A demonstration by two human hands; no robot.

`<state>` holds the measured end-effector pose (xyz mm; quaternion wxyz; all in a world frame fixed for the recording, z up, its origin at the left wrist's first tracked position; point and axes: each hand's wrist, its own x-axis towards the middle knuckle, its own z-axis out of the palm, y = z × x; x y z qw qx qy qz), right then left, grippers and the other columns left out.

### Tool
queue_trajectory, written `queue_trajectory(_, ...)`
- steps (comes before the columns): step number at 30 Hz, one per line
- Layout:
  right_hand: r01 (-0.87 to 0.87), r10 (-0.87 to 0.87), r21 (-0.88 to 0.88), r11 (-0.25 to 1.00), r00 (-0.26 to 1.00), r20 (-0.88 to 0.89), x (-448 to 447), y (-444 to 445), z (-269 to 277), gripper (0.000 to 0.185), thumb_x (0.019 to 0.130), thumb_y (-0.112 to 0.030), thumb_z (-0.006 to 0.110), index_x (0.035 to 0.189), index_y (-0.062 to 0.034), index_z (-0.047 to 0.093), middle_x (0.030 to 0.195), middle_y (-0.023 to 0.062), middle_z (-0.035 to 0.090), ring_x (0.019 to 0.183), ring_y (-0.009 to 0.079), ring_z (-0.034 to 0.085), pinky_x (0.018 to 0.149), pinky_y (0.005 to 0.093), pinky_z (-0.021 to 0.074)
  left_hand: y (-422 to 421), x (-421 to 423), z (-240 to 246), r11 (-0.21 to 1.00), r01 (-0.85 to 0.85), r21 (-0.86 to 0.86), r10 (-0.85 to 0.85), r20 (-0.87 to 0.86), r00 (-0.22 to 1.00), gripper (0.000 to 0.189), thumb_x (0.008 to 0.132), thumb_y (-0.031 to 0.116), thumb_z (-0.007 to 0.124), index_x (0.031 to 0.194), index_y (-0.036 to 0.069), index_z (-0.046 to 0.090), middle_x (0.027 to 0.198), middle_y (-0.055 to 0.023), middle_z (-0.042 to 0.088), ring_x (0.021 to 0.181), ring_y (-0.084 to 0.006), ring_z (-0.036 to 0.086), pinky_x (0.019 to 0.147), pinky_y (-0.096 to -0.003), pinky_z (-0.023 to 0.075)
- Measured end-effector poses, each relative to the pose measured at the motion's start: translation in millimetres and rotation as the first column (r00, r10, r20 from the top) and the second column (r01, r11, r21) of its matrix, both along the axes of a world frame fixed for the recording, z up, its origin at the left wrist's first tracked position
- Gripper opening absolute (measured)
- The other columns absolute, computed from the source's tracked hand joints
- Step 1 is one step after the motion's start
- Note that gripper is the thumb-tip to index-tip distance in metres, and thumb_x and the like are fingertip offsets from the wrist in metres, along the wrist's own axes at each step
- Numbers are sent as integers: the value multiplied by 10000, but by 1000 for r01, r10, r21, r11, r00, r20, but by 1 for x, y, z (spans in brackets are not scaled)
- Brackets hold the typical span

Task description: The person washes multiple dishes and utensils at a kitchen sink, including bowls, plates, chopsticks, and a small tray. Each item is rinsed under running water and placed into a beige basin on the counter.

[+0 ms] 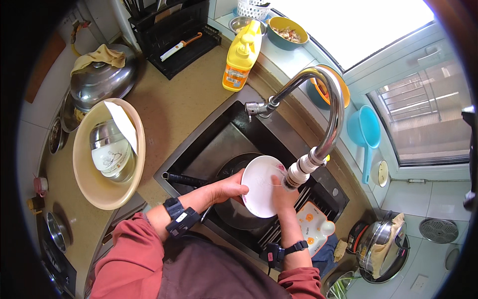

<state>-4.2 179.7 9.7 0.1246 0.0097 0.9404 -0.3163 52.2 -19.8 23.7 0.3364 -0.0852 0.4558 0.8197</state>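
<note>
A white porcelain dish [259,175] with pink floral marks is tilted over the sink [220,132], below the faucet's white filter nozzle [300,172]. My left hand [231,188] grips its left rim, thumb on the inner face. My right hand [284,194] rests against the right part of the dish, with a finger on the inner face; its other fingers are partly hidden, so its grip is unclear. Beneath the dish, a dark pan [239,218] sits in the sink, and a black handle [186,179] reaches the left edge.
A beige basin [140,164] holding bowls stands at left. A yellow pump bottle [242,56] is behind the sink. The curved faucet [338,108] arches at right, near a blue ladle [364,127] on the sill. A white patterned tray [313,228] lies beside my right wrist.
</note>
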Motion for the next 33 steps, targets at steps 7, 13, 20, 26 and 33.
queue_trajectory(7,-564,576,172,808,691,-437,-1,-53,-13,567,893,-339,443,1382,-100,287,1428,149,250,1347,337,167,1076,503,123,11,5,10,990,-86,-109,90,34,995,805,677,54,488,1404,112,147,1223,-115,442,1088,-225,501,734,-385,539)
queue_trajectory(13,-134,155,-155,979,979,131,-30,-4,-20,352,872,-240,563,1163,-45,529,1035,98,609,1012,213,567,889,313,417,3,13,3,988,-150,-39,151,2,989,791,644,58,491,1382,109,211,1193,-90,468,1073,-203,509,730,-347,531)
queue_trajectory(20,444,177,-547,709,639,748,12,42,16,443,824,-129,523,1222,20,399,980,167,615,712,281,660,529,297,553,2,0,-32,941,-333,62,327,82,941,568,701,7,499,1263,49,424,1127,-94,572,981,-213,588,751,-327,519)
queue_trajectory(26,445,53,-599,665,773,633,43,44,17,489,761,-26,432,1243,11,359,1044,174,581,791,296,647,567,325,580,44,-11,-75,846,-398,-354,485,203,851,421,870,295,599,1086,-64,558,973,-134,643,878,-199,616,761,-324,490)
queue_trajectory(33,-23,-50,-347,938,979,-199,69,49,-19,495,790,26,436,1274,-55,365,1076,181,566,892,299,623,744,408,523,62,-26,-78,860,-510,-18,408,623,667,606,892,472,487,1202,-48,455,1138,-167,560,1050,-283,539,925,-435,407)
